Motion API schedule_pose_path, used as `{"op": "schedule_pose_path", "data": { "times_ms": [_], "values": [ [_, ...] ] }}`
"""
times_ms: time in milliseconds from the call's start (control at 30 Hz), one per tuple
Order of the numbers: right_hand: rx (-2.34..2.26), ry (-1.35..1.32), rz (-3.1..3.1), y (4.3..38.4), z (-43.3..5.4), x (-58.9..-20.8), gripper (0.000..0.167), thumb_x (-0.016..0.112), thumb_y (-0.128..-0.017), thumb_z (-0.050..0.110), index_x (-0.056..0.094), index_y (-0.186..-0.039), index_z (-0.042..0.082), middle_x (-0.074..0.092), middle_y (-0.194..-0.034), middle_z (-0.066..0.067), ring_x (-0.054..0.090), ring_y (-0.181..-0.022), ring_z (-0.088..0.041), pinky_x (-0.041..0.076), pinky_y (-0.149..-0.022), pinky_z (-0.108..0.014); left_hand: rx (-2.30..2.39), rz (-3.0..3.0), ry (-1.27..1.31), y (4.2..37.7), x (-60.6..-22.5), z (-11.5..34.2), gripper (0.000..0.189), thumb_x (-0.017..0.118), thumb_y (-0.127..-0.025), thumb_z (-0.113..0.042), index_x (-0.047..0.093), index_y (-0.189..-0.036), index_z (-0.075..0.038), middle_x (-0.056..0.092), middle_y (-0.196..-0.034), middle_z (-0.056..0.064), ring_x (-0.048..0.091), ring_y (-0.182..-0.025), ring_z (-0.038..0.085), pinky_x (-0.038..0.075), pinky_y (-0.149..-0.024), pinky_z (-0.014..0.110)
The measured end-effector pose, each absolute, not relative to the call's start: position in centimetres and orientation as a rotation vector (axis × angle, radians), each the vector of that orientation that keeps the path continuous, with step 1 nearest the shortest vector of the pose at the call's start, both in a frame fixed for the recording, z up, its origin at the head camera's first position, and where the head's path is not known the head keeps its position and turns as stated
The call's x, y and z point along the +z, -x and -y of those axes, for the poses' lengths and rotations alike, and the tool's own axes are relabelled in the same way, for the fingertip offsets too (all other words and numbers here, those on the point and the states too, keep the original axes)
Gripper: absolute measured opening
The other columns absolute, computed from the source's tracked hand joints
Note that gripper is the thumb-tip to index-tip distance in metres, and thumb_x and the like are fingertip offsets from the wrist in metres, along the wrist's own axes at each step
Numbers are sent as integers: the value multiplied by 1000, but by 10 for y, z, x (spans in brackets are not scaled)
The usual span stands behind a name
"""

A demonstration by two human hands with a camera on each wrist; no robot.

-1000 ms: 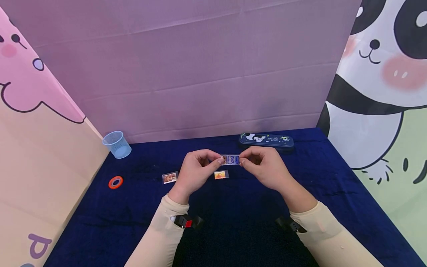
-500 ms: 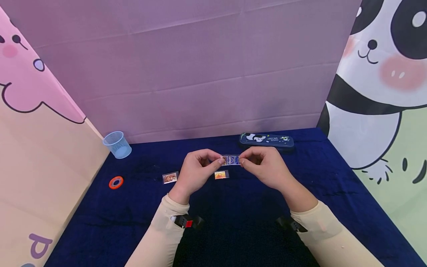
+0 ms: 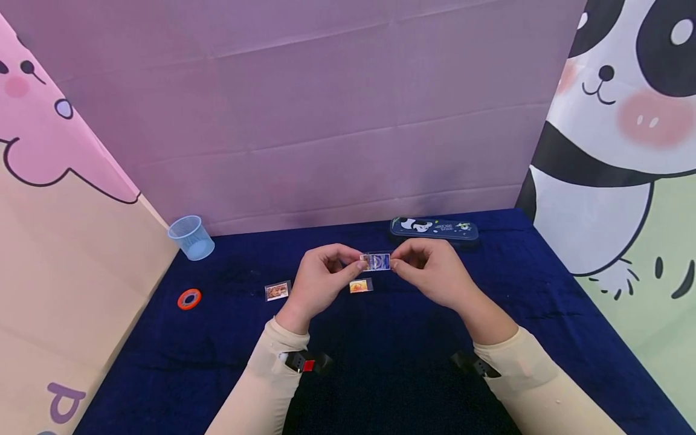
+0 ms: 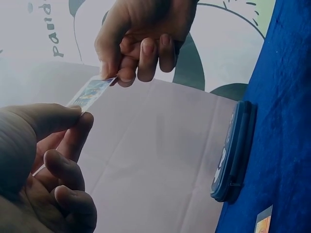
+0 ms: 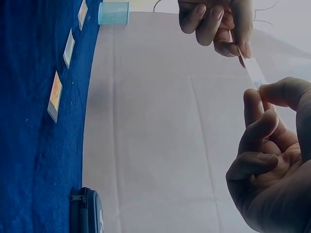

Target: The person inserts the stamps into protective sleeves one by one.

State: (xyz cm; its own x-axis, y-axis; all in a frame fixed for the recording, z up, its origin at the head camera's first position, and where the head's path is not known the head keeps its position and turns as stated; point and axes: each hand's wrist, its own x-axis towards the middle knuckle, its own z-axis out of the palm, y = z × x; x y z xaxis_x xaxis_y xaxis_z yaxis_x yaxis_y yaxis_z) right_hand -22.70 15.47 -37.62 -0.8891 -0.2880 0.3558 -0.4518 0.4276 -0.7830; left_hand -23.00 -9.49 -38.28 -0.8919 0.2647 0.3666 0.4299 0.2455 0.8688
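Between both hands, above the dark blue cloth, is a small blue stamp (image 3: 376,261) with a white border, seemingly in a clear sleeve. My left hand (image 3: 321,278) pinches its left end between thumb and forefinger. The right hand (image 3: 432,275) pinches the opposite end the same way. Below it on the cloth lies an orange-yellow stamp (image 3: 360,286) in a sleeve. A reddish-brown stamp (image 3: 278,291) lies beside the left wrist. In the right wrist view another sleeved stamp (image 5: 69,49) lies between these; the left hand hides it from the head view.
At the back left stands a light blue plastic cup (image 3: 191,238). An orange ring-shaped roll (image 3: 189,299), probably tape, lies in front of it. A dark blue panda pencil case (image 3: 434,229) rests at the back, behind the right hand. A pinkish curtain (image 3: 304,121) closes off the rear.
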Motion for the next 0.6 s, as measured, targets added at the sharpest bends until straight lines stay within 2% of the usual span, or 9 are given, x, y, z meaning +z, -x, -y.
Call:
{"op": "schedule_pose_path", "data": {
  "times_ms": [200, 367, 600],
  "values": [
    [1453, -649, 2521, 227, -155, -375, 4, 74, -100, 17, 77, -97, 16, 63, -78, -1, 49, -61, -20, 40, -54, -30, -1742, 2372, 637, 231, -384, 93, 8, 74, -99, -10, 79, -103, -5, 68, -83, 6, 43, -58, 15, 34, -53, 26],
    [1458, -655, 2524, 227, -156, -375, 4, 74, -100, 18, 76, -97, 16, 65, -80, -1, 50, -61, -20, 41, -55, -29, -1750, 2368, 632, 219, -369, 90, 8, 73, -98, -5, 79, -102, 0, 64, -81, 7, 42, -57, 11, 34, -52, 25],
    [1399, -630, 2536, 228, -160, -371, 4, 75, -100, 21, 75, -103, 19, 61, -78, -1, 51, -62, -23, 40, -52, -31, -1739, 2329, 644, 235, -390, 92, 10, 75, -99, -16, 80, -105, -10, 69, -90, 5, 44, -58, 18, 35, -51, 27]
  ]
}}
